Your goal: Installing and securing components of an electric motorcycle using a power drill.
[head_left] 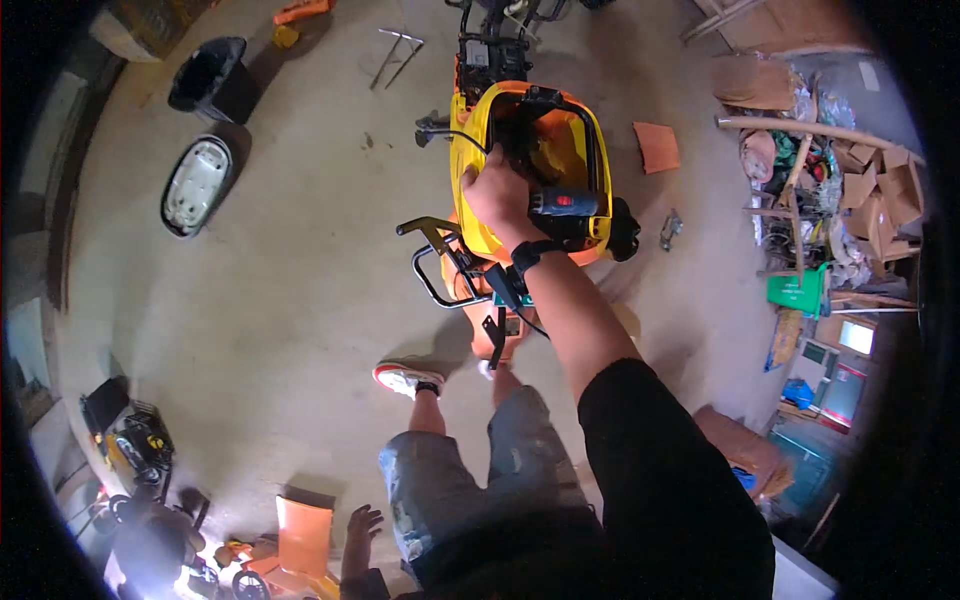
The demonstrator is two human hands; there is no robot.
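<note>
Right hand (497, 195) closed around a cordless drill (562, 205), dark body with a blue band, held down inside the open yellow frame (470, 150) of a stripped scooter (500, 290). A black strap sits around that wrist. Drill nose hidden behind the fist, so no telling which fastener it meets or whether it meets any. Left hand (360, 530) low and near, at the bottom of the view, fingers spread and loose, gripping nothing, just beside an orange panel (303, 535) on the floor.

Judged from the layout, well into stripping the machine: yellow frame bare, orange bodywork (495, 335) hanging only at the near end, black rear rack (432, 262) exposed on the left. Already off and lying well apart: a pale seat pan (197, 185) far left, a black bin-like part (210, 80) beyond it, a small orange piece (657, 147) to the right of the frame, another orange part (300, 10) at the far edge. Left to do, by the look of it: whatever sits in the frame under the drill, and the remaining near-end orange shell.

Cluttered shelving and cardboard (880, 190) far right; a yellow tool case (135, 445) near left.
</note>
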